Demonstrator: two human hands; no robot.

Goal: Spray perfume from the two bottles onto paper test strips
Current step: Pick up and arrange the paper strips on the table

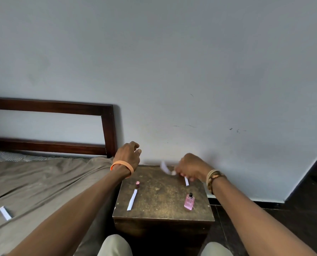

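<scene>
**Head view of a perfume-testing set-up.** A bed [43, 182] with a dark headboard is seen at left. A small wooden bench [163, 196] stands just beside it, against the wall. The left hand [129, 156] is raised over the bench's far left corner, with the fingers loosely curled and nothing held. The right hand [189, 169] is closed on a held strip [164, 167], which is blurred, above the far right edge.

The pink bottle [189, 201] stands near the front right. The small bottle [137, 184], pink-capped, stands at the left, at the far end of the left strip [132, 200]. A right strip [186, 181] lies beneath the right hand, and a spare strip [5, 213] lies on the bed.

Neither bottle is gripped, so no spraying is judged to be in hand. Whether any strip has been scented cannot be told. The held strip, at least, appears to await a bottle.
</scene>
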